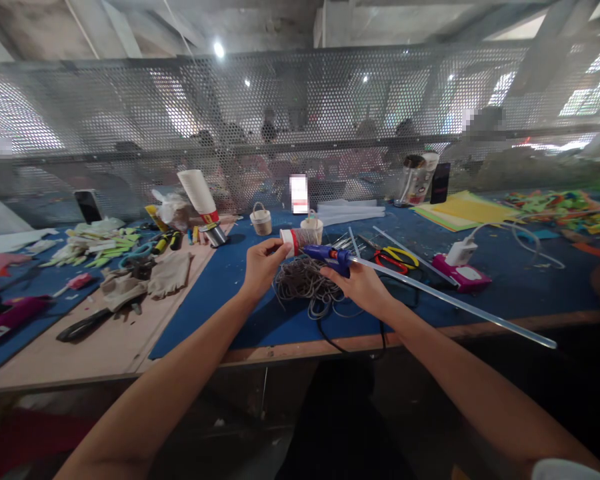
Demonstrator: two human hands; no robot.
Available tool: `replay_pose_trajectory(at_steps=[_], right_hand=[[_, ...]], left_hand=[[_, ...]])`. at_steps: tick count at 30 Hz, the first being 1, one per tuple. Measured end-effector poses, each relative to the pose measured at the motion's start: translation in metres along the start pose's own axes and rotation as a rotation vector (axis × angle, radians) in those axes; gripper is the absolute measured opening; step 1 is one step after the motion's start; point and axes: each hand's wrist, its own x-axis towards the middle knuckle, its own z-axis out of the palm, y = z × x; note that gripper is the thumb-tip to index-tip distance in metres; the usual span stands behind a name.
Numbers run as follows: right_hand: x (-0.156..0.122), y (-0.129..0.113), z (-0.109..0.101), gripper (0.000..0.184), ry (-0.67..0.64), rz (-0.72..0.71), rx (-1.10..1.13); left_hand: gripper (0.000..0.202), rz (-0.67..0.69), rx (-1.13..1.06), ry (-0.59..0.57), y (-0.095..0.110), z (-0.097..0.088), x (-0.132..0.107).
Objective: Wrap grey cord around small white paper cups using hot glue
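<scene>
My left hand (261, 265) pinches a small paper cup (296, 240) partly wound with grey cord, holding it sideways above the blue mat (215, 293). My right hand (359, 283) grips a blue glue gun (330, 256) with its nozzle against the cup. A long clear glue stick (455, 303) juts from the gun's back toward the lower right. Under both hands lies a loose pile of grey cord (305, 283).
Two small finished baskets (261, 220) stand behind the hands. Scissors with red and yellow handles (394, 259), spare glue sticks, a pink power strip (463, 270), coloured paper (460, 210), a stack of paper cups (200, 200), gloves (167, 275) and pliers lie about. A perforated metal screen (300, 120) closes the back.
</scene>
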Motion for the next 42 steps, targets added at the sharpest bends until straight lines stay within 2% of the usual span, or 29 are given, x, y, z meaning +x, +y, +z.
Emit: replay_pose_trajectory(at_steps=[15, 29, 42], right_hand=[[-0.0007, 0.0024, 0.0013, 0.047, -0.003, -0.004, -0.032], [-0.0016, 0.0023, 0.0017, 0.039, 0.010, -0.037, -0.023], [0.0002, -0.0047, -0.0068, 0.041, 0.092, 0.081, 0.144]], left_hand=[[0.022, 0.006, -0.013, -0.005, -0.0009, -0.0006, 0.0001], [0.026, -0.058, -0.078, -0.013, -0.0048, 0.0002, 0.0007], [0.027, -0.096, -0.161, -0.032, -0.0069, 0.0014, 0.0015]])
